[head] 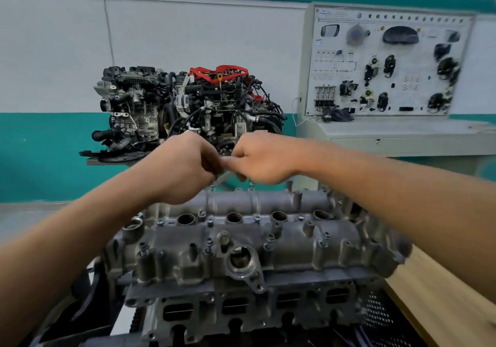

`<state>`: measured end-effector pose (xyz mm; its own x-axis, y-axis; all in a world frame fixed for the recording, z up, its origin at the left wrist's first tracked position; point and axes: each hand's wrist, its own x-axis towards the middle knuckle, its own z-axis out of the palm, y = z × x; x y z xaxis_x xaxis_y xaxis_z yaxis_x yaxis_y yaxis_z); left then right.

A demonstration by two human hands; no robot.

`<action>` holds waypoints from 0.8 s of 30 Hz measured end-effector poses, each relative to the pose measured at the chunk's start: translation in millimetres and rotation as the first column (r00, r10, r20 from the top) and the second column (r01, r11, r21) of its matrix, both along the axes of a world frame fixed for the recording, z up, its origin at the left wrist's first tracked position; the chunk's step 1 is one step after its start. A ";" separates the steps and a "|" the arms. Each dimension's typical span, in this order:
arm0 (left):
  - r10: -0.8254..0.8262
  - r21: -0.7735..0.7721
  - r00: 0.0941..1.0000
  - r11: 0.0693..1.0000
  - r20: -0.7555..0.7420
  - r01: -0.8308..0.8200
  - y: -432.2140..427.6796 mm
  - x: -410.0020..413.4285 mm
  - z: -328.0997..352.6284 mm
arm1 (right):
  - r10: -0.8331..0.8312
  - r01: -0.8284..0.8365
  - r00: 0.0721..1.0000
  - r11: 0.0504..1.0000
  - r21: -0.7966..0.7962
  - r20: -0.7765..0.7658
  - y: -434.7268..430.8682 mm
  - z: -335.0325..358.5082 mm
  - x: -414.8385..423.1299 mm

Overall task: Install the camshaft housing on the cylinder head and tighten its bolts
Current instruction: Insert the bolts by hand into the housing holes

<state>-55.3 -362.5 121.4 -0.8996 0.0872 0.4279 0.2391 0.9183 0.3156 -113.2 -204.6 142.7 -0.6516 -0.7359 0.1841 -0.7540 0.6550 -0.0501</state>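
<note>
The grey cast-metal camshaft housing (241, 242) is seen as dull, rough-skinned and stained in patches. The slim silvery metal rod (223, 177) is shown smooth and bright. The pale wooden bench top (440, 306) is rendered matt, with its grain visible.

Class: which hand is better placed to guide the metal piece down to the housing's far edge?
Likely the left hand: the metal piece slants down under its fingers, nearest the camshaft housing. The right hand seems to pinch its upper end.
</note>
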 end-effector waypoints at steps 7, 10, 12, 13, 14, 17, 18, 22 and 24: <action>-0.378 0.106 0.926 0.920 -0.002 0.376 180.0 3.6 6.2 | -0.287 0.282 0.957 0.954 -0.105 -0.042 181.8 1.9 64.0; -0.574 0.146 0.816 0.815 0.070 0.561 281.0 12.2 -11.7 | -0.512 0.516 0.857 0.850 -0.108 0.063 287.4 -15.3 105.9; -0.677 0.189 0.724 0.734 0.134 0.652 346.9 21.1 -34.5 | -0.635 0.648 0.758 0.759 -0.059 0.153 351.4 -29.8 138.9; -0.711 0.189 0.684 0.703 0.163 0.686 377.0 25.3 -48.6 | -0.690 0.703 0.701 0.711 -0.011 0.180 378.4 -39.7 154.1; -0.732 0.173 0.654 0.681 0.192 0.711 404.4 28.1 -63.8 | -0.743 0.751 0.642 0.659 0.043 0.189 402.7 -50.7 167.8; -0.700 0.066 0.637 0.688 0.324 0.723 471.3 25.8 -116.8 | -0.862 0.860 0.468 0.495 0.124 0.195 466.7 -93.9 198.3; -0.654 0.008 0.652 0.709 0.385 0.706 487.0 22.0 -135.0 | -0.888 0.886 0.416 0.444 0.132 0.196 485.0 -111.9 204.1; -0.514 -0.068 0.686 0.773 0.516 0.631 504.3 -5.0 -187.4 | -0.944 0.946 0.246 0.283 0.157 0.221 523.2 -187.5 192.9; -0.524 0.051 0.688 0.812 0.502 0.581 501.2 -20.1 -201.8 | -0.946 0.956 0.204 0.248 0.157 0.254 526.4 -213.2 171.6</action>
<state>-75.4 138.7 -80.5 -0.7544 0.6517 -0.0781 0.5607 0.7017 0.4397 58.4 321.8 -70.5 -0.8751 0.4724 -0.1048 0.4832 0.8648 -0.1366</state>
